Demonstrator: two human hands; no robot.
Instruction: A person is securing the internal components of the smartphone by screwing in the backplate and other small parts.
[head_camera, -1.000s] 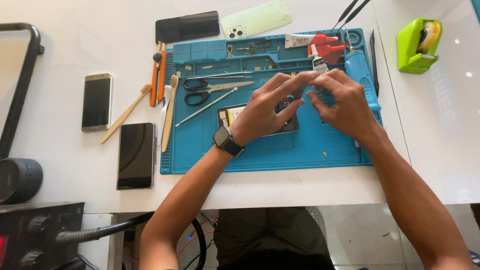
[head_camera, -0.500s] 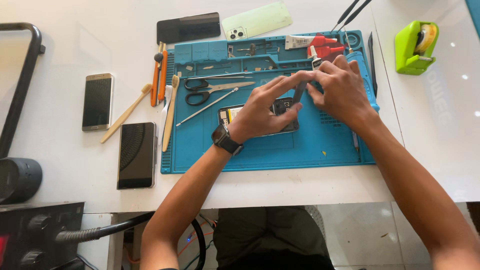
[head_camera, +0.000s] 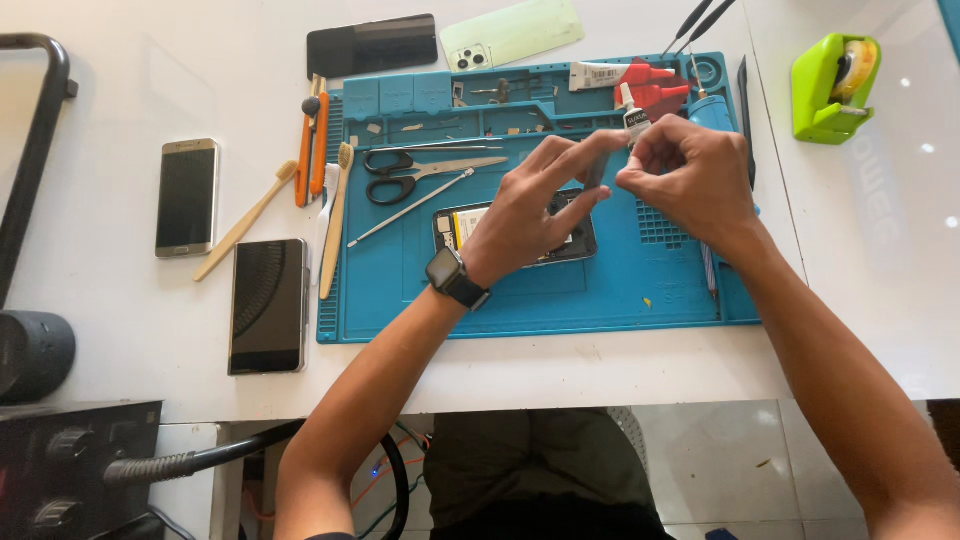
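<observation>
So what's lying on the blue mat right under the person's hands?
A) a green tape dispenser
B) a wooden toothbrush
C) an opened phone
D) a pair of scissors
C: the opened phone, its insides showing, lies on the blue mat directly beneath the left hand and beside the right hand; the scissors sit further left and the green tape dispenser is off the mat.

Opened phone (head_camera: 455, 228) on blue mat (head_camera: 600, 290): mid + right part hidden under my left hand (head_camera: 535, 210). Small dark piece (head_camera: 598, 170) pinched betw. both hands, too small to ID; right hand (head_camera: 690, 180) covers its far end. Mat's upper-tray bits (head_camera: 500, 95) too small to tell. Black box (head_camera: 70, 470) cut off at lower-left edge; black frame (head_camera: 40, 110) cut at left edge.
</observation>
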